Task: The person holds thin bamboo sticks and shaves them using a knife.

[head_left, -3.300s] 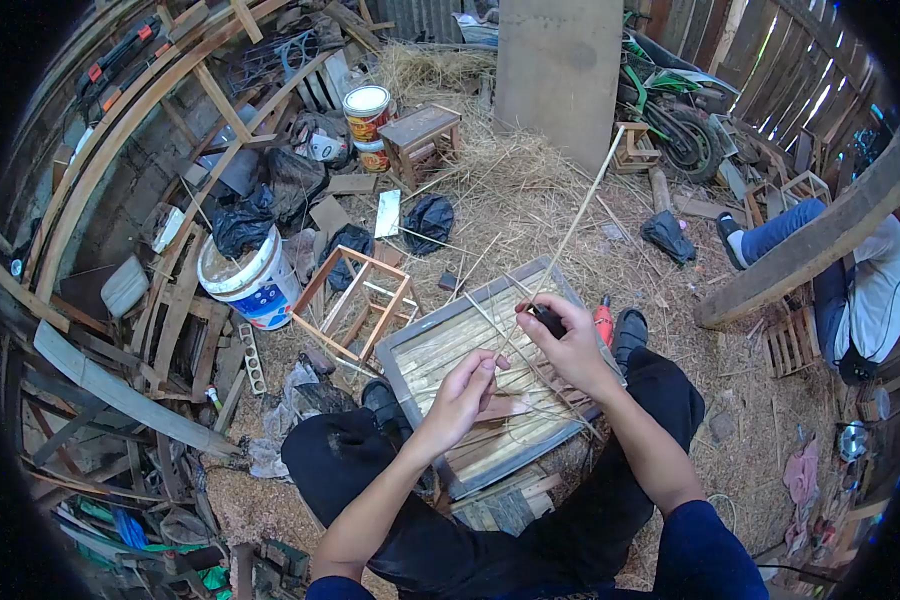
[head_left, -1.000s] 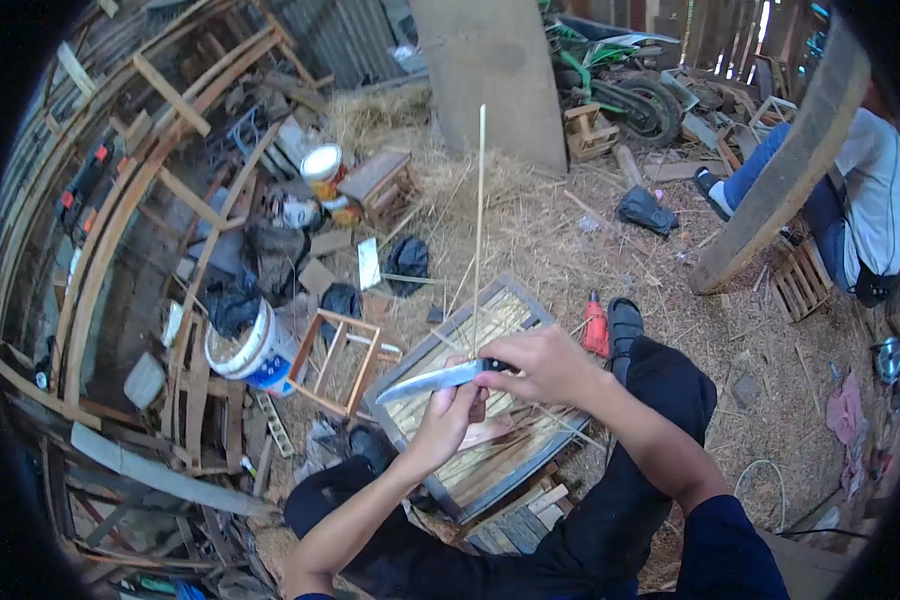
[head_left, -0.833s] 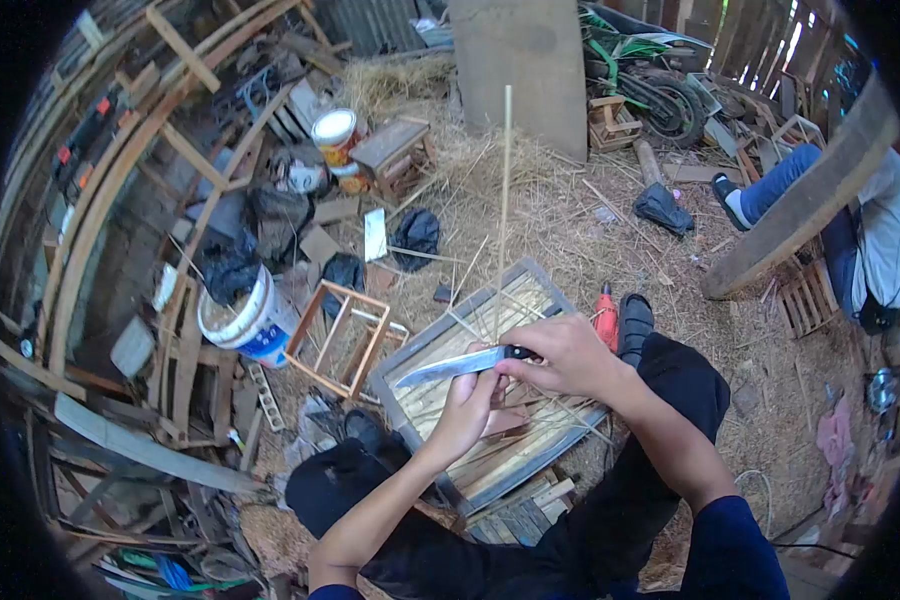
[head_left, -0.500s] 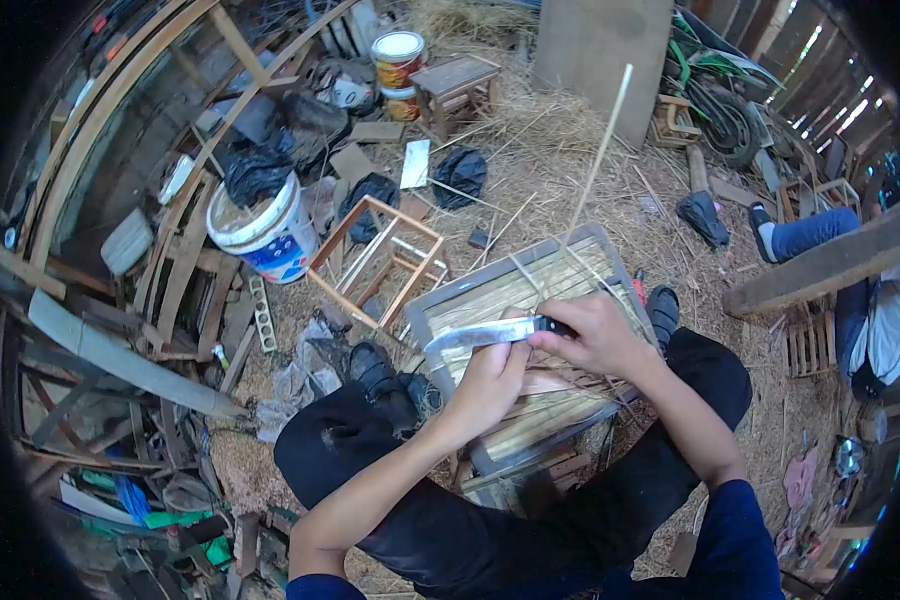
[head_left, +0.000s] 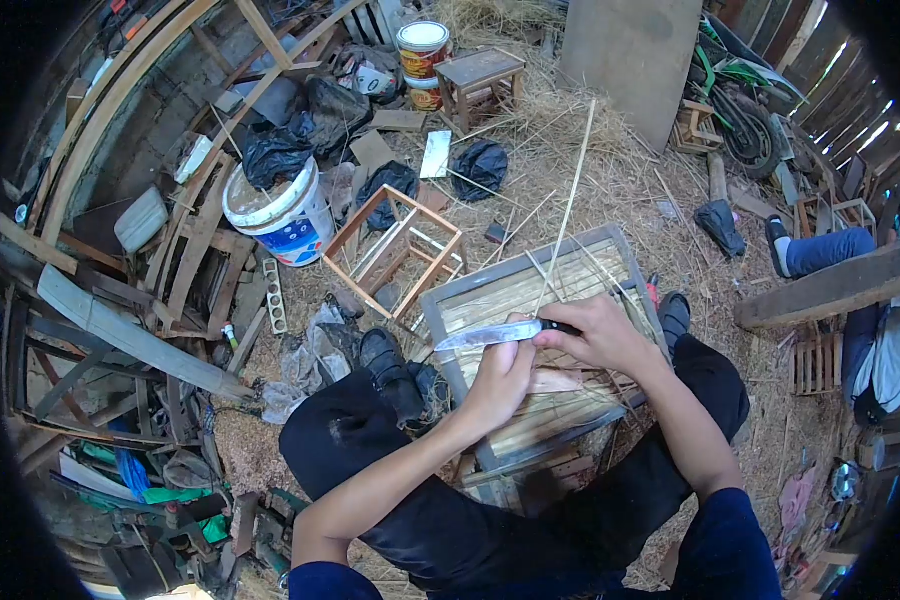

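Observation:
My right hand (head_left: 605, 338) is closed round the black handle of a knife (head_left: 485, 335), its blade pointing left. Just below the blade, my left hand (head_left: 500, 380) is closed with its thumb up near the steel. A long, thin bamboo strip (head_left: 568, 205) rises from between the hands, tilted away from me; its lower end is hidden by fingers and blade. Beneath both hands lies a framed panel of pale slats (head_left: 485, 294), with more loose strips (head_left: 595, 265) across it.
Left of the panel are a small wooden frame (head_left: 432, 230) and a white bucket (head_left: 310, 225). A stool (head_left: 480, 72) stands farther back beside stacked paint tins (head_left: 423, 55). Another person's leg (head_left: 835, 248) shows at right, beside a wooden beam (head_left: 820, 290). Straw covers the floor.
The bamboo strip's upper end has come left and lower. Both hands keep their grip, and the knife has barely moved. The whole view has shifted slightly.

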A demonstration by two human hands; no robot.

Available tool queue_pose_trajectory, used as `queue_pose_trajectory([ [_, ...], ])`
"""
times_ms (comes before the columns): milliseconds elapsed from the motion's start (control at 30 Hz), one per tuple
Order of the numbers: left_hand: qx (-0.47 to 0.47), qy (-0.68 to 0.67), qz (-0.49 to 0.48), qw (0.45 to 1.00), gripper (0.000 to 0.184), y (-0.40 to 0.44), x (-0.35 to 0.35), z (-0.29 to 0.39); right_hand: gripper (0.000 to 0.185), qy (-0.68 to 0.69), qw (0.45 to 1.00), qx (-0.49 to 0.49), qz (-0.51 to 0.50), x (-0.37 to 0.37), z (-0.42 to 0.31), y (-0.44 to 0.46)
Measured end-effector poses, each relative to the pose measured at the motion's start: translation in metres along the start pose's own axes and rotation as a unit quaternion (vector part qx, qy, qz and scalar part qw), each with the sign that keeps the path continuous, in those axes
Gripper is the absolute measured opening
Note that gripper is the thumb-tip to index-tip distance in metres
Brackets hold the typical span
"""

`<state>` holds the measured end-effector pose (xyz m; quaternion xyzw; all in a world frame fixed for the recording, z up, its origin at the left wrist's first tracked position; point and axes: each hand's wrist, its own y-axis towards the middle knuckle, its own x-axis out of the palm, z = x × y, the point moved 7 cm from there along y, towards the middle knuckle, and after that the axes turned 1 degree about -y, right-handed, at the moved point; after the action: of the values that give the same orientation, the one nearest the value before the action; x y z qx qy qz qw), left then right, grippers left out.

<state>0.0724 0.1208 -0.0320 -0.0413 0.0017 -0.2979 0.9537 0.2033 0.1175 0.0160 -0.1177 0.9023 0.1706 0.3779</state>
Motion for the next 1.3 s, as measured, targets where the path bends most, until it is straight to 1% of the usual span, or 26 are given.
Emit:
queue_pose_trajectory([
  [67,-0.029,-0.032,-0.009,0.999,0.013,0.002,0.006,0.008,0.031,0.008,1.000,0.009,0.017,-0.013,0.000,-0.003],
  [167,0.017,0.022,-0.016,0.999,0.015,0.009,0.014,0.018,0.032,-0.002,0.998,0.011,0.055,-0.029,0.004,-0.009],
  [267,-0.074,-0.022,-0.028,0.997,0.015,0.013,0.021,0.014,0.032,-0.017,0.996,0.013,0.089,-0.040,0.007,-0.012],
  [367,-0.069,-0.036,-0.025,0.997,0.015,0.014,0.026,0.026,0.031,-0.027,0.992,-0.012,0.126,-0.053,0.006,-0.015],
  [433,-0.038,-0.012,-0.025,0.999,0.019,0.014,0.027,0.025,0.030,-0.029,0.987,-0.030,0.152,-0.057,0.005,-0.018],
  [533,-0.018,-0.001,-0.029,0.999,0.021,0.012,0.029,0.029,0.031,-0.048,0.989,-0.025,0.136,-0.059,0.004,-0.021],
  [600,-0.012,0.004,-0.040,0.999,0.021,0.010,0.030,0.028,0.031,-0.060,0.986,-0.040,0.151,-0.062,0.001,-0.025],
  [667,-0.052,-0.051,-0.031,0.997,0.021,0.007,0.030,0.030,0.031,-0.082,0.982,-0.046,0.165,-0.066,-0.002,-0.028],
  [700,-0.073,-0.079,-0.026,0.994,0.021,0.004,0.030,0.034,0.030,-0.090,0.978,-0.034,0.183,-0.074,0.005,-0.031],
  [767,-0.084,-0.115,-0.032,0.989,0.023,-0.001,0.021,0.053,0.030,-0.110,0.970,-0.008,0.218,-0.095,0.026,-0.041],
  [800,-0.088,-0.134,-0.037,0.986,0.023,-0.001,0.018,0.057,0.029,-0.125,0.969,0.010,0.211,-0.098,0.028,-0.044],
  [833,-0.084,-0.119,-0.046,0.988,0.023,-0.002,0.017,0.055,0.028,-0.141,0.969,0.025,0.203,-0.099,0.028,-0.047],
  [900,-0.104,-0.101,-0.050,0.988,0.025,-0.003,0.013,0.034,0.028,-0.161,0.968,0.045,0.187,-0.092,0.031,-0.051],
  [933,-0.119,-0.090,-0.051,0.987,0.026,-0.005,0.010,0.024,0.029,-0.175,0.967,0.033,0.183,-0.089,0.031,-0.054],
  [1000,-0.090,-0.047,-0.070,0.992,0.026,-0.006,0.007,0.018,0.031,-0.199,0.964,0.015,0.178,-0.085,0.028,-0.060],
  [1033,-0.076,-0.026,-0.081,0.993,0.027,-0.006,0.007,0.018,0.031,-0.195,0.967,0.020,0.164,-0.083,0.025,-0.062],
  [1133,-0.090,0.000,-0.074,0.993,0.032,-0.007,0.002,0.025,0.030,-0.180,0.968,0.011,0.173,-0.080,0.018,-0.058],
  [1167,-0.079,-0.008,-0.077,0.994,0.035,-0.006,0.001,0.026,0.030,-0.177,0.968,0.009,0.177,-0.079,0.017,-0.056],
  [1233,-0.078,-0.065,-0.056,0.993,0.033,-0.003,0.000,0.030,0.030,-0.175,0.967,-0.003,0.188,-0.078,0.015,-0.049],
  [1267,-0.076,-0.094,-0.045,0.992,0.032,-0.002,-0.001,0.033,0.030,-0.165,0.970,-0.004,0.178,-0.076,0.014,-0.044],
  [1300,-0.067,-0.077,-0.042,0.994,0.031,0.001,-0.004,0.030,0.030,-0.157,0.973,-0.006,0.168,-0.074,0.011,-0.040],
])
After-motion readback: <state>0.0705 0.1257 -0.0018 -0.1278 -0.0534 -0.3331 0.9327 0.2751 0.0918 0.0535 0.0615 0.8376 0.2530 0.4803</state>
